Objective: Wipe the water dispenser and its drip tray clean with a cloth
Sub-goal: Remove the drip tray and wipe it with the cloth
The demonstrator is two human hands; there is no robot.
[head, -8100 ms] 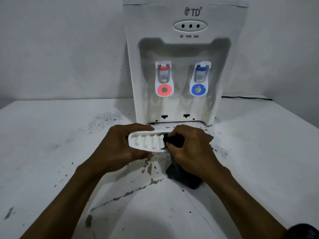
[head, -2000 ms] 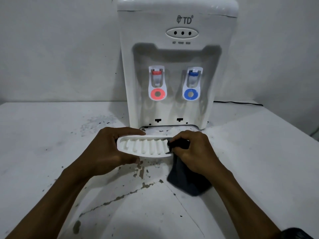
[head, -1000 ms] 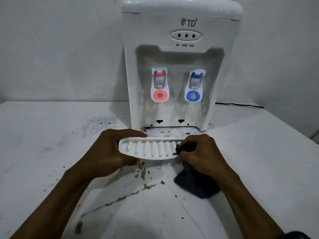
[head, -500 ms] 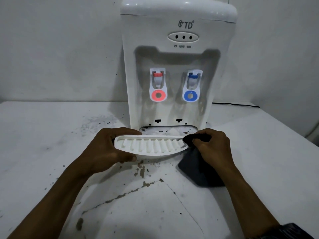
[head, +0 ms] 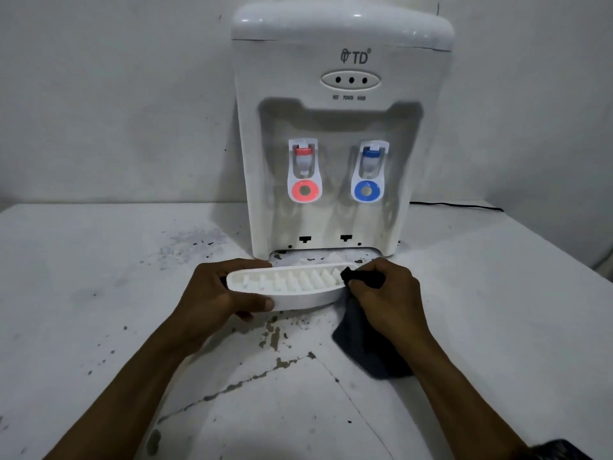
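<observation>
Sliding right, the cloth point(head: 362, 279) now sits at the drip tray point(head: 292, 296)'s right end, pinched by the right hand point(head: 388, 295). Near the water dispenser point(head: 341, 127), the left hand point(head: 212, 297) grips the tray. Rubbing hard could tip it.

The white ribbed plastic drip tray point(head: 298, 295) is sitting at six o'clock of the white plastic water dispenser point(head: 348, 121); the dark fabric cloth point(head: 365, 353) is touching its three o'clock end.

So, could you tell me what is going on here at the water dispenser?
A person is wiping the drip tray, which is out of the water dispenser and held just in front of it over the table. The left hand grips the tray's left end. The right hand pinches a dark cloth against the tray's right end, and the rest of the cloth hangs down toward the table.
</observation>
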